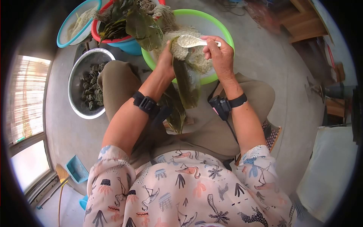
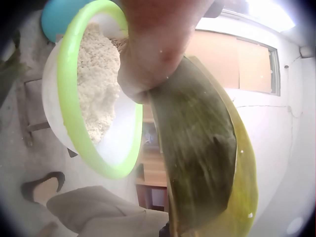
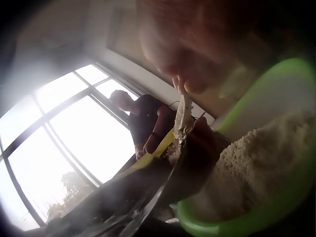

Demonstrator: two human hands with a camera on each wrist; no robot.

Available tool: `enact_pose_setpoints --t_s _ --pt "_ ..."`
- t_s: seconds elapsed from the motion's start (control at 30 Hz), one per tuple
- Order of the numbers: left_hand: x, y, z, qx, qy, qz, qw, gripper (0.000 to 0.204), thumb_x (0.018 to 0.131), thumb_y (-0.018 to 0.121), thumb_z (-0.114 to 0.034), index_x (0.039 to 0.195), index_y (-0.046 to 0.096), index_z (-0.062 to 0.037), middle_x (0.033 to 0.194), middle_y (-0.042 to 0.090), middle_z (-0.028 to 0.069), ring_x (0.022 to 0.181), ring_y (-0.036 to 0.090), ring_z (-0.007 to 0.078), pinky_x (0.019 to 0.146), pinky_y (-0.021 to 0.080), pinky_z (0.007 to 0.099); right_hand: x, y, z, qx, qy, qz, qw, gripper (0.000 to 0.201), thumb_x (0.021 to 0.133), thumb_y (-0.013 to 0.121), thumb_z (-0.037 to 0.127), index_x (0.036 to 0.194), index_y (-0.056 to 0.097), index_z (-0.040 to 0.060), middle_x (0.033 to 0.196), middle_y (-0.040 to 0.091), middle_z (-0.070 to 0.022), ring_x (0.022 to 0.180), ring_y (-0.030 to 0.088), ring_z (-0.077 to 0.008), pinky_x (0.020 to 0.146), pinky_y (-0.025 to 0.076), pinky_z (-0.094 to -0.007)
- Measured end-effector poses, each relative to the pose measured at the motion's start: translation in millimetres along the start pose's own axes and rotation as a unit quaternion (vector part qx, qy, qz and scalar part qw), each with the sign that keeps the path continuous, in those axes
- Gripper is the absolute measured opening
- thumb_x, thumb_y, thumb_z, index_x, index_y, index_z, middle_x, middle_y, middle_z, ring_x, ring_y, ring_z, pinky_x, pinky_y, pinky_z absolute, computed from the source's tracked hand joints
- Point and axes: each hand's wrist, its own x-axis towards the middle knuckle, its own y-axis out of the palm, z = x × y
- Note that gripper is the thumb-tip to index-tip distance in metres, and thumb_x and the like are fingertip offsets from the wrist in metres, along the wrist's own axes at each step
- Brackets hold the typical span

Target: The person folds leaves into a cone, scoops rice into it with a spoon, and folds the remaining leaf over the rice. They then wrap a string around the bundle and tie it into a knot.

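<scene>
My left hand (image 1: 165, 60) grips long green leaves (image 1: 185, 85) whose upper part is curled around white rice grains (image 1: 178, 51). Their free ends hang down toward the lap, and the left wrist view has the leaves (image 2: 197, 148) broad and overlapping. In my right hand (image 1: 220, 56) is a white spoon (image 1: 188, 41), pinched by the handle, its bowl over the leaf opening. From the right wrist, the spoon (image 3: 183, 116) tip sits right at the filled leaf. Both hands are above a basin with a lime-green rim (image 1: 225, 28) that holds a heap of rice (image 2: 96, 79).
A metal bowl (image 1: 74, 81) of dark wrapped bundles stands left of the knee. Behind it are a red-rimmed basin (image 1: 94, 30) with leaves and string, and a blue-rimmed basin (image 1: 59, 36). More leaves (image 1: 174, 115) lie between the legs. Another person (image 3: 148, 118) appears by the window.
</scene>
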Motion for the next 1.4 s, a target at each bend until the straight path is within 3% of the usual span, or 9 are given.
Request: enact_pose_setpoints --t_s 0.1,0.23,0.3,0.4,0.53,0.8,1.03,1.2,1.4 --pt "-1.6 18.3 8.3 0.12 0.067 -0.169 0.976 0.062 0.103 0.015 -0.048 0.127 0.051 -0.0035 0.116 0.063 0.0139 0.099 0.061 0.028 0.091 0.05 0.0462 6.8 -2.9 -3.9 -0.035 -0.043 -0.031 0.998 0.022 0.094 0.053 0.016 0.1 0.068 0.0013 0.065 0.059 -0.0012 0.054 0.051 -0.006 0.052 0.042 -0.0213" --pt "-7.3 28.6 6.2 0.13 0.061 -0.178 0.973 0.059 0.104 0.018 -0.044 0.124 0.053 -0.002 0.115 0.064 0.0132 0.095 0.062 0.0259 0.089 0.052 0.0425 25.1 -20.2 -40.2 -0.236 -0.113 -0.055 0.963 0.019 0.092 0.055 0.016 0.1 0.067 0.0038 0.072 0.063 -0.0107 0.062 0.061 -0.0195 0.059 0.049 -0.0319" --pt "-10.4 33.6 6.1 0.12 0.086 -0.194 0.97 0.036 0.101 0.04 -0.025 0.12 0.056 -0.0008 0.102 0.068 0.0134 0.078 0.066 0.0221 0.064 0.058 0.0318 28.0 -18.7 -90.3 -0.424 -0.199 0.032 0.883 0.017 0.089 0.056 0.014 0.097 0.067 0.0049 0.086 0.065 -0.0158 0.08 0.064 -0.0331 0.071 0.051 -0.0416" --pt "-14.0 27.3 -3.2 0.101 0.028 -0.141 0.984 0.04 0.1 0.041 -0.027 0.129 0.051 -0.0009 0.092 0.066 0.0154 0.074 0.065 0.0209 0.058 0.057 0.0305 17.0 -3.9 -110.7 -0.464 -0.1 0.114 0.873 0.016 0.087 0.055 0.014 0.094 0.067 0.0057 0.096 0.064 -0.018 0.093 0.061 -0.0384 0.079 0.05 -0.0463" --pt "-19.9 27.9 -3.2 0.073 0.007 -0.095 0.993 0.044 0.101 0.037 -0.032 0.124 0.052 0.0021 0.102 0.068 0.011 0.076 0.065 0.0158 0.059 0.057 0.027 12.1 -8.4 -81.7 -0.477 -0.066 0.14 0.865 0.017 0.086 0.056 0.012 0.097 0.067 0.0061 0.099 0.063 -0.0172 0.094 0.061 -0.0369 0.08 0.05 -0.0441" --pt "-24.6 32.9 -4.9 0.003 -0.055 -0.051 0.997 0.048 0.102 0.038 -0.03 0.14 0.04 -0.0012 0.085 0.062 0.0136 0.072 0.06 0.0187 0.061 0.055 0.0278 2.0 3.5 -42.2 -0.152 -0.205 0.086 0.963 0.028 0.079 0.05 -0.003 0.095 0.07 0.0079 0.102 0.06 -0.0109 0.094 0.061 -0.0291 0.08 0.049 -0.0381" --pt "-23.0 32.3 -3.2 0.024 -0.069 -0.051 0.996 0.045 0.101 0.042 -0.03 0.134 0.044 -0.0004 0.086 0.063 0.0124 0.073 0.061 0.0188 0.06 0.055 0.0278 16.8 -13.8 -39.2 -0.246 -0.121 0.017 0.962 0.028 0.08 0.051 -0.003 0.098 0.069 0.0071 0.108 0.06 -0.0076 0.096 0.059 -0.0212 0.084 0.047 -0.0311" --pt "-16.3 15.6 -4.3 0.059 -0.076 -0.089 0.991 0.051 0.1 0.034 -0.044 0.125 0.053 -0.0034 0.083 0.066 0.0122 0.069 0.066 0.0212 0.058 0.056 0.0328 11.1 -0.6 -35.9 -0.295 -0.233 0.0 0.927 0.03 0.081 0.055 0.004 0.109 0.064 0.0093 0.117 0.057 -0.0111 0.103 0.06 -0.0286 0.086 0.051 -0.0364" --pt "-6.7 1.7 -2.5 0.097 0.059 -0.132 0.985 0.048 0.102 0.029 -0.047 0.117 0.053 -0.0082 0.108 0.062 0.0092 0.094 0.062 0.0253 0.082 0.054 0.043 -10.6 -2.2 -29.0 -0.29 -0.145 0.101 0.941 0.041 0.078 0.059 0.003 0.119 0.058 0.0082 0.118 0.056 -0.0112 0.108 0.058 -0.0297 0.09 0.05 -0.0373"
